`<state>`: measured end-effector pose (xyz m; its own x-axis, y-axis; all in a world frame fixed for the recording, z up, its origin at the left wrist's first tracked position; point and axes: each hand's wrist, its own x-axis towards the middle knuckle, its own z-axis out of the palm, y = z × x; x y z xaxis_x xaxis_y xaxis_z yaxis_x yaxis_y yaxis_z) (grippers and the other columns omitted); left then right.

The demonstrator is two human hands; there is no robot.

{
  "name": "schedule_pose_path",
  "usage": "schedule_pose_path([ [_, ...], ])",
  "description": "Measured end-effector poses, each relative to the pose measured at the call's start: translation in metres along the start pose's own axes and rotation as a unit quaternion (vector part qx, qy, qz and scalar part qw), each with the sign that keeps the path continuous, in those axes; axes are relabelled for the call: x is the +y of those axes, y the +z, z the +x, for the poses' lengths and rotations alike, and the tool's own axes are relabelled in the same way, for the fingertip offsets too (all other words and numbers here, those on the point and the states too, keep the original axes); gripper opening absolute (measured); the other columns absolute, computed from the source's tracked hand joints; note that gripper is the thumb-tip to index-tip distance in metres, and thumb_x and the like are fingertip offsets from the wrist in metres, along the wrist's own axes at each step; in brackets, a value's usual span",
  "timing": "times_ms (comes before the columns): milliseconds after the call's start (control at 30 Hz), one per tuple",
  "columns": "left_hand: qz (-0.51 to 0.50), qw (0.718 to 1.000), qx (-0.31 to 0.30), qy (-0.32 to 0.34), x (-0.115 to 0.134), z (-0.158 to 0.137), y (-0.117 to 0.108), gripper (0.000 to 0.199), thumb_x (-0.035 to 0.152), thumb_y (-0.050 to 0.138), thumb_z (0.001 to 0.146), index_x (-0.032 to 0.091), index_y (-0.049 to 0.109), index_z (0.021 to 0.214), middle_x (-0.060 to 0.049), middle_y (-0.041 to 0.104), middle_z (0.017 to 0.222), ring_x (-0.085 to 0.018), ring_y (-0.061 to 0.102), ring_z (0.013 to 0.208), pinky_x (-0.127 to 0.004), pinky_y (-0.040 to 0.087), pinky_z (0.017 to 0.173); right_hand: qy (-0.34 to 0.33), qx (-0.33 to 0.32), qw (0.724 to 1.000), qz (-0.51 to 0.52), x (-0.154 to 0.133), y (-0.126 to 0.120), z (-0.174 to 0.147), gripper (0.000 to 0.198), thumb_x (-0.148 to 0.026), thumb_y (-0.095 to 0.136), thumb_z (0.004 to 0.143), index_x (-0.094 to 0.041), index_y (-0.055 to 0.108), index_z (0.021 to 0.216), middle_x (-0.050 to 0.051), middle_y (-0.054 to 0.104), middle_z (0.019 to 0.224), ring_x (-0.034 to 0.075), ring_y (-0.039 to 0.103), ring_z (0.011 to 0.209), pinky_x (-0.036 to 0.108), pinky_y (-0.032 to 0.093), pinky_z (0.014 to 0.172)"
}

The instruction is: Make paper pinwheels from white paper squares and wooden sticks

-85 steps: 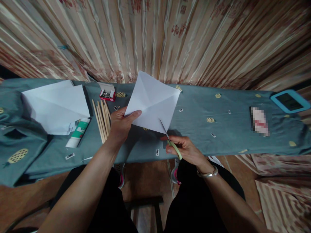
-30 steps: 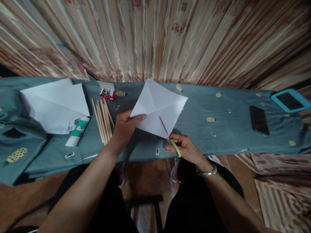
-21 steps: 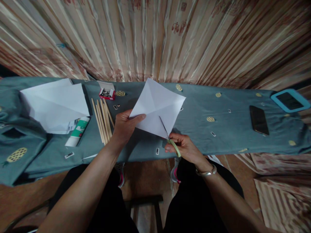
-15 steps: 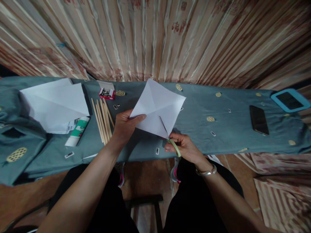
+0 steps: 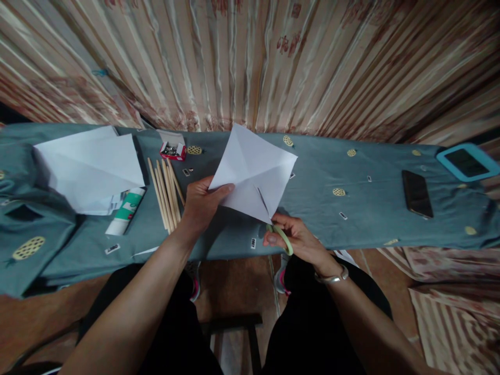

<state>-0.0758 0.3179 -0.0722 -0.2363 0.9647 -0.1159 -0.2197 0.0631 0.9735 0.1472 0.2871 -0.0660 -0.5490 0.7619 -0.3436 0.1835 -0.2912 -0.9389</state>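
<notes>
Tbl [image 5: 375, 221]: box [image 5: 181, 156] w/ metal [image 5: 170, 150] — ppr [image 5: 253, 172] held

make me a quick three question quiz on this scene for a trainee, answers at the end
1. Which hand holds the metal scissors with light-green handles at the creased white square paper sheet?
2. True or false: the small red cardboard box stands open, showing silvery metal pieces.
3. Fill in: just right of the white-and-green cylindrical tube lie several slender, pale wooden ____.

Key:
1. The right hand.
2. True.
3. Sticks.
</notes>
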Motion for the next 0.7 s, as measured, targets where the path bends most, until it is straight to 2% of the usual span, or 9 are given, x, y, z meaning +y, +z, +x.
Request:
schedule_pose_path([
  [100, -0.019, 1.000, 0.011, 0.004, 0.0008, 0.0006, 0.0007, 0.021, 0.026, 0.080, 0.062, 0.018, 0.077, 0.081, -0.001, 0.073, 0.073, -0.014, 0.062, 0.063, -0.025, 0.052, 0.061, 0.009, -0.002, 1.000, 0.006, 0.0026, -0.0007, -0.0003, 0.045, -0.058, 0.076, 0.070, -0.018, 0.056, 0.079, -0.001, 0.061, 0.066, 0.009, 0.048, 0.056, 0.020, 0.034, 0.049],
  [233, -0.027, 0.999, 0.022, 0.001, 0.0015, 0.0004, 0.0014, 0.020, 0.025, 0.080, 0.061, 0.018, 0.077, 0.079, 0.000, 0.073, 0.074, -0.014, 0.062, 0.063, -0.025, 0.051, 0.062, 0.013, -0.005, 1.000, 0.009, 0.0019, -0.0003, -0.0003, 0.045, -0.057, 0.076, 0.071, -0.018, 0.060, 0.084, -0.001, 0.063, 0.068, 0.010, 0.052, 0.058, 0.021, 0.039, 0.051],
  [467, 0.011, 1.000, 0.005, 0.000, -0.0032, -0.0017, 0.0001, 0.026, 0.029, 0.082, 0.062, 0.017, 0.078, 0.085, -0.001, 0.073, 0.076, -0.016, 0.062, 0.063, -0.027, 0.049, 0.062, -0.004, 0.005, 1.000, 0.025, -0.0009, 0.0018, 0.0016, 0.044, -0.056, 0.078, 0.070, -0.018, 0.064, 0.088, -0.001, 0.066, 0.071, 0.011, 0.060, 0.062, 0.023, 0.049, 0.058],
  [700, 0.029, 1.000, -0.011, 0.002, -0.0035, -0.0032, -0.0008, 0.021, 0.028, 0.080, 0.063, 0.017, 0.077, 0.081, 0.001, 0.072, 0.070, -0.015, 0.060, 0.061, -0.026, 0.047, 0.059, 0.010, 0.016, 0.999, 0.040, -0.0023, 0.0027, 0.0022, 0.044, -0.052, 0.083, 0.064, -0.018, 0.065, 0.086, -0.002, 0.064, 0.067, 0.011, 0.059, 0.059, 0.023, 0.050, 0.057],
])
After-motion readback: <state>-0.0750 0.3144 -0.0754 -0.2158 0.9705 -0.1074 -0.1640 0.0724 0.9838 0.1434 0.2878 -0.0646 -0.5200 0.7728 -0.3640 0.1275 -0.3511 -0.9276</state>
